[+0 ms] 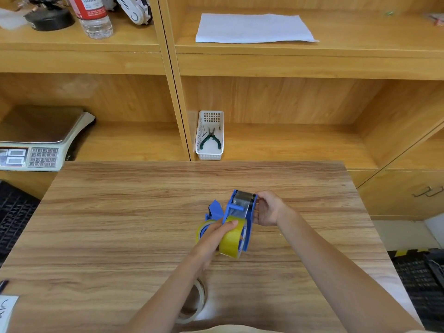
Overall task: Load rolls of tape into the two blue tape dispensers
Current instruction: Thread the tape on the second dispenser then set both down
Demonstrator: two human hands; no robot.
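Observation:
A blue tape dispenser [248, 213] is held above the middle of the wooden table [120, 224]. A yellow tape roll [231, 240] sits in its near end. My left hand [216, 234] grips that roll, thumb across its top. My right hand [268, 209] holds the dispenser's far end by its metal roller. A second blue dispenser [214, 211] lies just behind my left hand, with a yellow roll [203, 229] in it, partly hidden. A pale tape roll [195, 302] lies on the table under my left forearm.
A white basket [209, 155] with green pliers [211, 139] stands on the shelf behind the table. A weighing scale [36, 145] sits at the left. A white sheet [252, 27] and a water bottle [95, 18] are on the upper shelf. Black crates flank the table.

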